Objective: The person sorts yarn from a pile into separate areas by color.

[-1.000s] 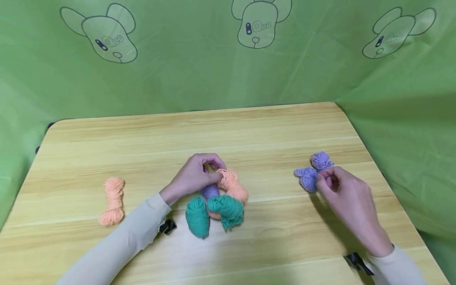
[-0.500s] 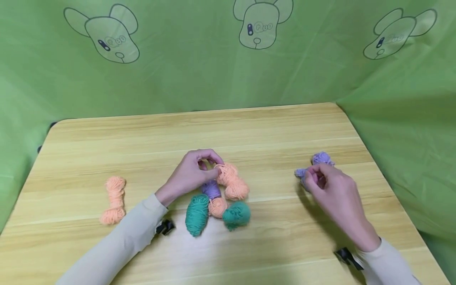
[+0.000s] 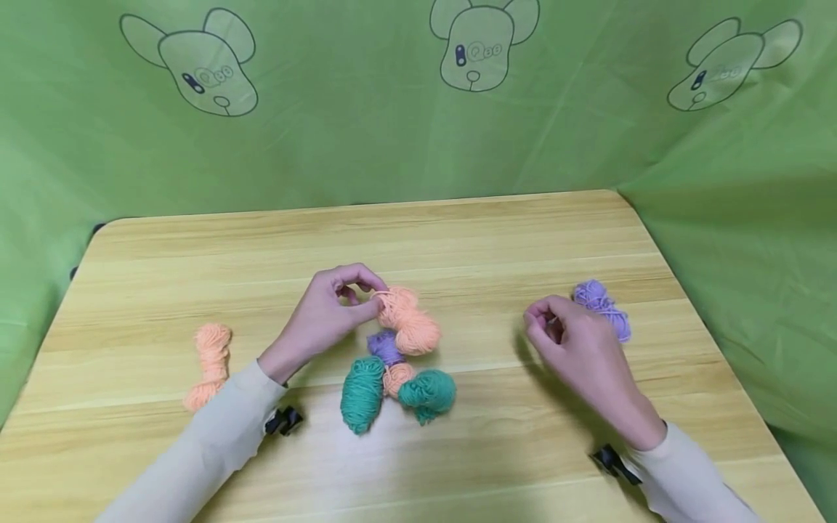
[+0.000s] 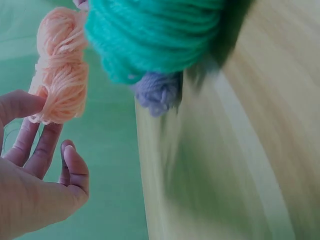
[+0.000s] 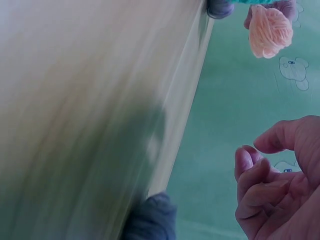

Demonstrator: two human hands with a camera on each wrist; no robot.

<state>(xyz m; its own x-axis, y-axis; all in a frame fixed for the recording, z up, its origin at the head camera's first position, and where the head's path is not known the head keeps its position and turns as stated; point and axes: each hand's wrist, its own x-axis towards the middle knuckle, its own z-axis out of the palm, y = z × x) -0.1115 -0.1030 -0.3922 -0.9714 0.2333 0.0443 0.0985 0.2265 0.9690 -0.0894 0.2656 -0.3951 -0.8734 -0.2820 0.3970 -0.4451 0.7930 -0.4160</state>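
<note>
My left hand (image 3: 327, 312) pinches the end of a peach yarn skein (image 3: 408, 322) between thumb and fingers, holding it over the pile. Below it sit a purple skein (image 3: 386, 349), a small peach yarn ball (image 3: 397, 379) and two green skeins (image 3: 362, 396), one on each side of the ball. In the left wrist view the held peach skein (image 4: 62, 75) is beyond the fingertips. My right hand (image 3: 588, 356) holds nothing, its fingers loosely bent and the thumb apart from the index finger in the right wrist view. Just behind it lies a purple skein (image 3: 601, 310), partly hidden by the hand.
Another peach skein (image 3: 212, 367) lies alone at the left of the wooden table (image 3: 497, 450), beside the left sleeve. A green printed curtain (image 3: 366, 131) hangs behind the table and along its sides.
The left hand has drawn the peach skein up and leftward off the pile. One green skein has shifted right, uncovering the peach ball. The right hand has moved left over the table.
</note>
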